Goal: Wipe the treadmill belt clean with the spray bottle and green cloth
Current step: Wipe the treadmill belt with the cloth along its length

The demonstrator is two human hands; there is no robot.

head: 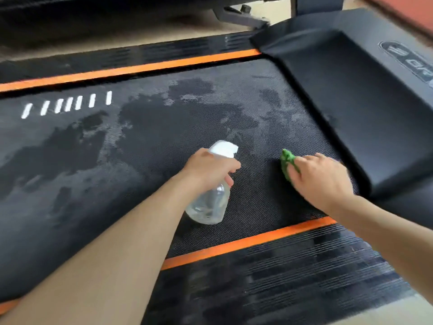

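1. Head view, hands: the spray bottle [210, 191] is held by the left hand [208, 171] just above the treadmill belt [140, 141], the fingers curled around its neck under the white trigger head, nozzle aimed away across the belt. The green cloth [287, 163] is pressed onto the belt by the right hand [322, 181], fingers laid over it and loosely curled; only a small part of the cloth is seen past the fingertips, near the black motor cover [365, 109].

2. Head view, belt: dark wet patches are spread over the middle and far part of the belt, with greyer areas between them. The white marks [68, 104] lie toward the far left, and orange strips [248, 245] run along both edges.

3. Judged risks:
   - Wet patches may be left to dry into streaks, since the cloth is well apart from most of them.
   - The trigger could be squeezed by accident while the bottle hangs over the belt, so an area may be flooded.
   - Liquid could be pushed under the motor cover if wiping is kept hard against its edge.
   - The belt could slide under the pressed hand, so balance may be lost.
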